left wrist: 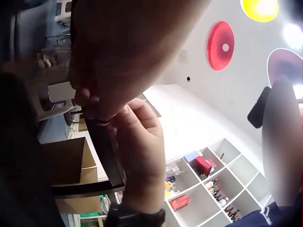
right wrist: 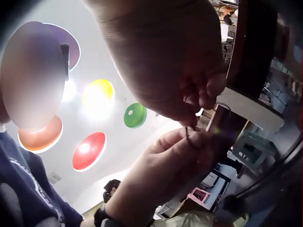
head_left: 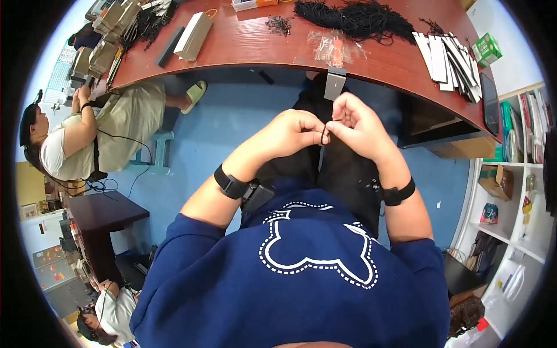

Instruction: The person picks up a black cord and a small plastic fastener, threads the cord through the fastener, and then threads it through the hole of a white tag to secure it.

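In the head view my left hand [head_left: 290, 134] pinches a thin black cord [head_left: 324, 137] between thumb and index finger, over my lap. My right hand [head_left: 362, 132] meets it fingertip to fingertip, thumb and index on the same cord, other fingers curled in. From the right wrist, the cord [right wrist: 191, 138] shows as a small dark loop at the left hand's [right wrist: 161, 163] fingertips. Just beyond the hands, a grey-and-white stack of cards [head_left: 334, 84] juts out at the table edge. In the left wrist view the cord is mostly hidden behind the fingers.
The reddish table [head_left: 249, 49] carries a heap of black cords [head_left: 360, 20], clear plastic wrap [head_left: 333, 49], fanned white strips [head_left: 447, 61], a pale block of cards [head_left: 194, 36] and a green box [head_left: 486, 50]. Another person [head_left: 69, 133] sits at left; shelves [head_left: 510, 203] stand at right.
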`<action>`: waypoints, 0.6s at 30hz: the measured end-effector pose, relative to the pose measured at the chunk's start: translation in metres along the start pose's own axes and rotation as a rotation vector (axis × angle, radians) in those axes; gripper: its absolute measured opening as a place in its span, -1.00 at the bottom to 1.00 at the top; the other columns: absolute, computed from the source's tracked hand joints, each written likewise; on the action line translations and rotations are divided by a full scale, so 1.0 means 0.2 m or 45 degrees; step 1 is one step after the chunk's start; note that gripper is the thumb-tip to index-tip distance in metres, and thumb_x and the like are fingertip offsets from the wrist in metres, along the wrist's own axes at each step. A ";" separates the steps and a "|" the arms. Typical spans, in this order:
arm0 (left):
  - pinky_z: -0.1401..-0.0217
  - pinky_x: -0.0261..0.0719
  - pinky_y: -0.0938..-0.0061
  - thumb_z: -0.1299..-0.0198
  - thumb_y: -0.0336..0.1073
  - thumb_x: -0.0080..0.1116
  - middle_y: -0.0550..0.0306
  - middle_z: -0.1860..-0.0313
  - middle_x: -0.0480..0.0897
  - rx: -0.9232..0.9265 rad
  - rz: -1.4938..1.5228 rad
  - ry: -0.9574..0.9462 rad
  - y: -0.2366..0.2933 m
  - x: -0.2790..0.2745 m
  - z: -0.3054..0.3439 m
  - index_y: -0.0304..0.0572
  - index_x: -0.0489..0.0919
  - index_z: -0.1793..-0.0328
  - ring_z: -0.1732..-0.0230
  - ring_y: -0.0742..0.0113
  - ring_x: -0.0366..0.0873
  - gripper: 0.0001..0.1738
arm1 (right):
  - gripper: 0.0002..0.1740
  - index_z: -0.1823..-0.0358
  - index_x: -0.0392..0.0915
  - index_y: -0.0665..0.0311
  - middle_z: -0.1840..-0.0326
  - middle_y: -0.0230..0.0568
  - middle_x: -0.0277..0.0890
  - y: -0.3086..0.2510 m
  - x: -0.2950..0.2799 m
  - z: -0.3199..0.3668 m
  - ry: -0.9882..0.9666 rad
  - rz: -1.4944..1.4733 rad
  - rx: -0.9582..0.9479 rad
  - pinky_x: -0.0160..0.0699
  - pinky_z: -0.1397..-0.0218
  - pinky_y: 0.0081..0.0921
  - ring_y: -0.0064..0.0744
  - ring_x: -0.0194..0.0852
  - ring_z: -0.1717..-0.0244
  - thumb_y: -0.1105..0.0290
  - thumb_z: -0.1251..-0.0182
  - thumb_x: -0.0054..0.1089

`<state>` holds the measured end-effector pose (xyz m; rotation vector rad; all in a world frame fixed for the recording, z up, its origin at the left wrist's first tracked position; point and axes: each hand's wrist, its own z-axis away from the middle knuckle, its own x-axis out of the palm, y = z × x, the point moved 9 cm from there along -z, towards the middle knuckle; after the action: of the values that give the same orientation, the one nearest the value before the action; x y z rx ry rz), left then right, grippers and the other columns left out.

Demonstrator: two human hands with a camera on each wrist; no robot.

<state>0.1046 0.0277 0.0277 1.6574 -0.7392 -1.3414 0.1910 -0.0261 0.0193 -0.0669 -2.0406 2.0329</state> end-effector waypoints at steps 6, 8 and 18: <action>0.20 0.49 0.59 -0.12 -0.36 0.26 0.22 0.42 0.63 -0.261 0.523 -0.227 -0.10 0.05 0.04 -0.29 0.63 0.34 0.33 0.52 0.52 -0.88 | -0.91 0.32 0.56 0.35 0.35 -0.40 0.39 0.03 0.07 0.06 -0.168 -0.180 -0.108 0.43 0.25 -0.68 -0.61 0.44 0.32 0.62 -0.12 0.22; 0.20 0.48 0.60 -0.12 -0.36 0.26 0.23 0.42 0.62 -0.295 0.526 -0.255 -0.12 0.06 0.03 -0.29 0.63 0.34 0.33 0.54 0.51 -0.88 | -0.91 0.31 0.57 0.35 0.34 -0.39 0.40 0.03 0.05 0.06 -0.149 -0.012 -0.171 0.43 0.26 -0.67 -0.61 0.43 0.33 0.61 -0.13 0.23; 0.23 0.42 0.65 -0.13 -0.45 0.16 0.38 0.50 0.53 -0.359 0.821 -0.329 -0.14 0.10 0.05 -0.26 0.50 0.45 0.38 0.60 0.45 -0.88 | -0.94 0.32 0.54 0.25 0.46 -0.51 0.40 0.24 0.11 0.04 -0.118 -0.658 0.160 0.19 0.48 -0.77 -0.74 0.23 0.53 0.55 -0.18 0.19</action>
<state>0.0974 0.0208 -0.0071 0.9140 -1.0676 -1.1250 0.1609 -0.0291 -0.0251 0.5307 -1.7363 1.8450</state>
